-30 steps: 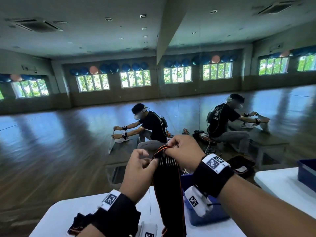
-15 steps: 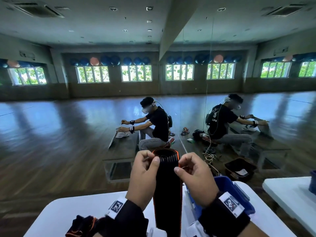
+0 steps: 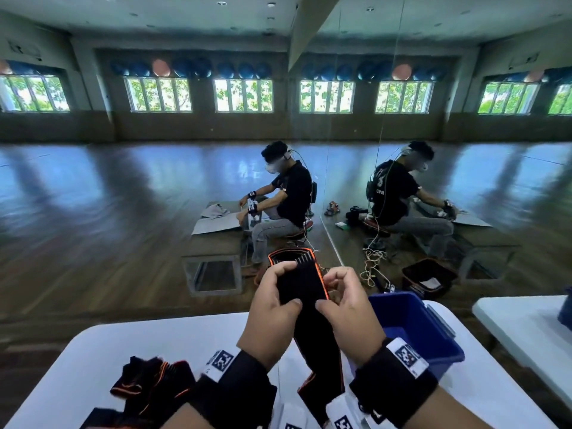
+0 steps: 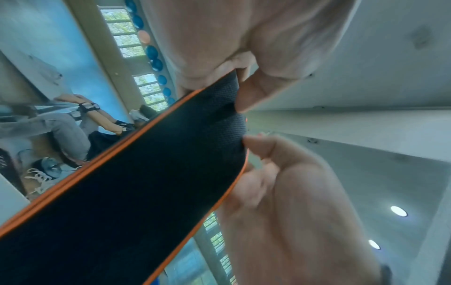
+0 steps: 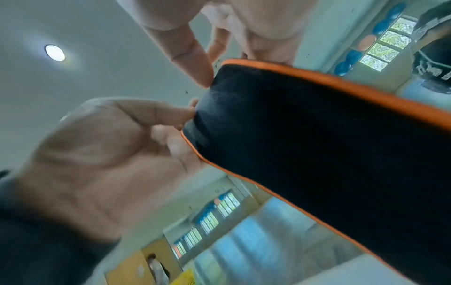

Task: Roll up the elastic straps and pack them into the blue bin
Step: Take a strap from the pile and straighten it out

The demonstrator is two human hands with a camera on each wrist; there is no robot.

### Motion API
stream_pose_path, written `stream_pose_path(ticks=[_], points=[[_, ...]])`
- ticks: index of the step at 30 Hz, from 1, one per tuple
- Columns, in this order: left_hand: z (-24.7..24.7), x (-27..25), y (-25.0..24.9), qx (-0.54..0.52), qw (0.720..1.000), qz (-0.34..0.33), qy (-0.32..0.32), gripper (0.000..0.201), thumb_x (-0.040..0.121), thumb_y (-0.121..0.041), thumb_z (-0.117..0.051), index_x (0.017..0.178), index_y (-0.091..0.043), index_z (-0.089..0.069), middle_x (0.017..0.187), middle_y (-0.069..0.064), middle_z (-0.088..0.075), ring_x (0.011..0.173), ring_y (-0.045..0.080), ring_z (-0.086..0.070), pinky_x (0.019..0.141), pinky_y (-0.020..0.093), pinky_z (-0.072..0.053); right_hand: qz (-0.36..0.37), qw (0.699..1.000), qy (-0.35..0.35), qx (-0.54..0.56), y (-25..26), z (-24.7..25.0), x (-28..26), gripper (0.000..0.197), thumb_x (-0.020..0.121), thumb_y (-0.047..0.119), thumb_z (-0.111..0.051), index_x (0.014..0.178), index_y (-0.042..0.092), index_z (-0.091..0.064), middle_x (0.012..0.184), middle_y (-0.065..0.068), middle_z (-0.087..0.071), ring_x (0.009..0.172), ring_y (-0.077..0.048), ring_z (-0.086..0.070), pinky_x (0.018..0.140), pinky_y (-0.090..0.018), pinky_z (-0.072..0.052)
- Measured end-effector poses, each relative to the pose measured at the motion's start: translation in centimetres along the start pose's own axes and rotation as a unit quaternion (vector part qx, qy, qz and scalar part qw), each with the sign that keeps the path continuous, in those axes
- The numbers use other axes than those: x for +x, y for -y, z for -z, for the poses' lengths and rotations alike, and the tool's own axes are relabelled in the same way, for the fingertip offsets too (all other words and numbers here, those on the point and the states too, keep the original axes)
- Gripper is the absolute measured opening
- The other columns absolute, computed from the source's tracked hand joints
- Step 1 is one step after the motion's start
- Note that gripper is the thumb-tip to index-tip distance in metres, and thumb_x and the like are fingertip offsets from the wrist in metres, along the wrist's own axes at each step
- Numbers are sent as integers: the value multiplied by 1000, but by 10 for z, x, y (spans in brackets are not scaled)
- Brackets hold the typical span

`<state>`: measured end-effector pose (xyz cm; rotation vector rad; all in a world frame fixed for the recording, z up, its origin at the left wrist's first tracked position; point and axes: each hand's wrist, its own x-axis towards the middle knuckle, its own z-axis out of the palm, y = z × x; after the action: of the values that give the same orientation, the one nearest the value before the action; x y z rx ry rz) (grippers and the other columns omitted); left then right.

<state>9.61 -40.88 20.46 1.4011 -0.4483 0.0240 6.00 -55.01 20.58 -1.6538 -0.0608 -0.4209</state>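
I hold a black elastic strap [image 3: 301, 284] with orange edges upright above the white table [image 3: 102, 360]. Its top end curls over into a small loop, and the rest hangs down between my wrists. My left hand [image 3: 289, 284] pinches the strap's left side, thumb on the near face. My right hand [image 3: 329, 289] pinches the right edge. The wrist views show the strap [image 4: 151, 173] [image 5: 317, 144] with my left hand [image 4: 253, 154] and my right hand [image 5: 187, 133] at its end. The blue bin [image 3: 433, 342] stands to the right of my hands.
A loose heap of black and orange straps [image 3: 148, 385] lies on the table at the lower left. A second white table [image 3: 526, 329] stands to the right across a gap. A mirror wall ahead reflects a seated person [image 3: 288, 193] and a dark bin [image 3: 428, 275].
The strap's top end has curled over into a loop. My thumbs have shifted onto its near face. The view has tilted down, so more of the blue bin and table shows.
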Motion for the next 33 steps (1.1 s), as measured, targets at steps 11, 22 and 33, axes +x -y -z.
stream_pose_path(ticks=[11, 22, 33], points=[[19, 37, 116, 121, 984, 122, -42, 61, 76, 23, -50, 121, -18, -56, 108, 0, -65, 94, 12, -65, 73, 18, -55, -214, 947, 197, -138, -143, 18, -84, 67, 70, -3, -74, 118, 42, -59, 109, 7, -70, 92, -6, -68, 81, -24, -56], [48, 21, 230, 427, 861, 255, 107, 60, 83, 5, -56, 140, -12, -51, 143, 12, -52, 131, 28, -51, 108, 32, -39, -329, 887, 247, -210, -206, 22, -145, 56, 75, 7, -78, 118, 38, -61, 80, 11, -67, 69, 2, -62, 78, -26, -56], [63, 3, 248, 531, 814, 225, 72, 57, 83, -23, -75, 133, -28, -49, 133, 12, -43, 117, 35, -49, 98, 44, -47, -270, 843, 301, -355, -199, 19, -153, 34, 90, 41, -65, 122, 31, -61, 101, 4, -54, 93, -12, -54, 85, -22, -42]])
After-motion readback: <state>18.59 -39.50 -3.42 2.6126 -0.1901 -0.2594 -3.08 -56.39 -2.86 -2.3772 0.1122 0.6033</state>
